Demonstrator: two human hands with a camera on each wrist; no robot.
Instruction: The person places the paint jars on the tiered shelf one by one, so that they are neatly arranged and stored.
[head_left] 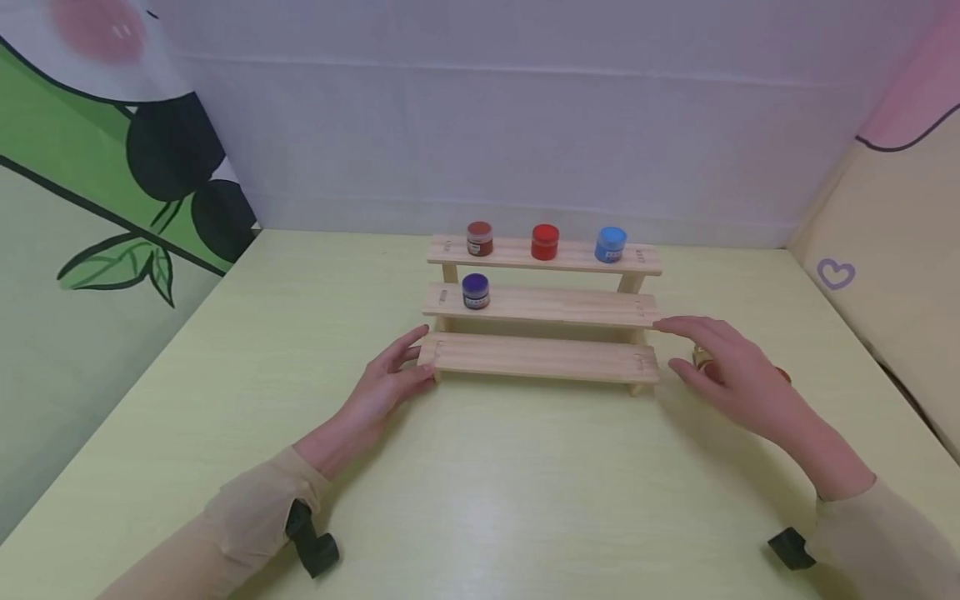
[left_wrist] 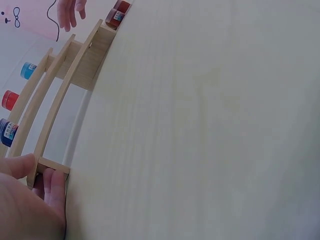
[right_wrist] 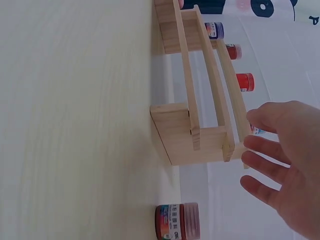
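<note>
A three-tier wooden rack (head_left: 540,358) stands on the table. My left hand (head_left: 386,387) grips its left end at the lowest step; in the left wrist view the thumb lies on the board and the fingers are tucked beneath. My right hand (head_left: 738,375) hovers by the rack's right end, fingers loosely bent, holding nothing in the right wrist view. On the top step sit a brownish-red paint jar (head_left: 480,239), a bright red paint jar (head_left: 545,242) and a light blue paint jar (head_left: 611,245). A purple-blue paint jar (head_left: 476,292) sits at the middle step's left.
On the table right of the rack, mostly hidden under my right hand in the head view, is a dark red paint jar (right_wrist: 170,222) with a clear-rimmed lid. A pale cloth wall (head_left: 525,150) rises behind the table (head_left: 495,500). Printed panels flank both sides.
</note>
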